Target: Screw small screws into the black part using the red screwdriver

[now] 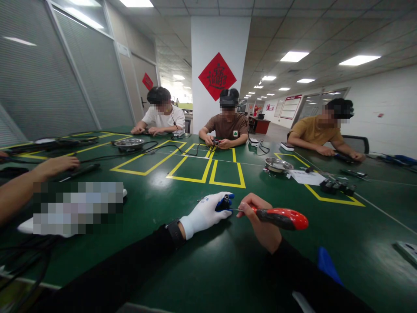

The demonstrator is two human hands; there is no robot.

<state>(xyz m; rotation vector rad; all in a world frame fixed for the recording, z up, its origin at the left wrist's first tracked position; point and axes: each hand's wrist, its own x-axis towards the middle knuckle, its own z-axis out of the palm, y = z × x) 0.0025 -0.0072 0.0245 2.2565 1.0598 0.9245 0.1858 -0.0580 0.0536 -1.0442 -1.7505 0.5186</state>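
My left hand (203,213) wears a white glove with blue fingertips. Its fingers are closed around a small black part with a round metal top (225,202), held upright just above the green table. My bare right hand (257,224) grips a red and black screwdriver (283,218) near the front of its handle. The screwdriver's thin shaft points left toward the black part. Its tip is hidden at the gloved fingers, so I cannot tell whether it touches the part.
A metal bowl (279,165), a white paper (306,177) and several black parts (337,187) lie ahead right. A blurred pale object (78,208) and cables (29,261) lie left, beside another person's hand (60,165). Three people sit across the yellow-taped table (153,213).
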